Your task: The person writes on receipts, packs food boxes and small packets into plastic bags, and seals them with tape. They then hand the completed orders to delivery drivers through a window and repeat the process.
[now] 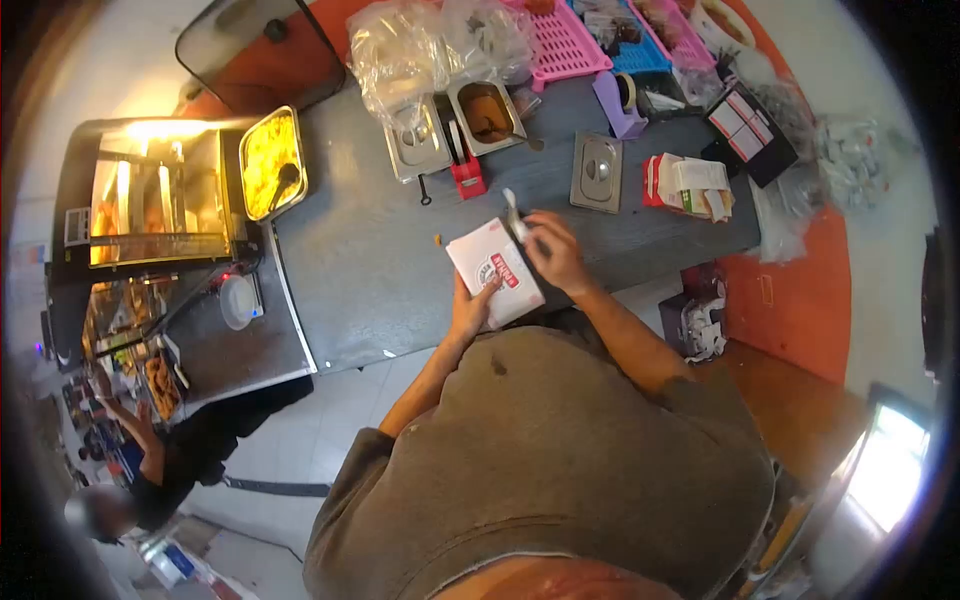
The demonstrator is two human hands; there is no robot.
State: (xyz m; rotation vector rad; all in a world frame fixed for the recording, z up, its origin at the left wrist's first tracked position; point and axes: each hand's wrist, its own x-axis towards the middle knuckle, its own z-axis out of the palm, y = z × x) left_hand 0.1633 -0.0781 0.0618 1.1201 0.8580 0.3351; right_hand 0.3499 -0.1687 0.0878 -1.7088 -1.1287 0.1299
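Note:
A white box (pixel 492 262) with a red and black printed label is tilted above the front edge of the grey counter. My left hand (pixel 471 306) is closed around its lower left side, the thumb lying on the label. At the box's upper right edge, my right hand (pixel 553 250) has its fingers bent around a small whitish piece (pixel 514 218), perhaps plastic or a utensil; its exact shape is hard to make out. A small orange crumb (pixel 437 240) lies on the counter left of the box.
Steel containers (pixel 416 140), one with brown sauce (pixel 487 112), a red holder (pixel 467 178), a steel lid (pixel 597 172), a tape dispenser (pixel 622 104) and cartons (pixel 690 186) stand beyond. Left are a yellow food tray (pixel 271 160) and lit warmer (pixel 160 200). Another person (pixel 200 440) is lower left.

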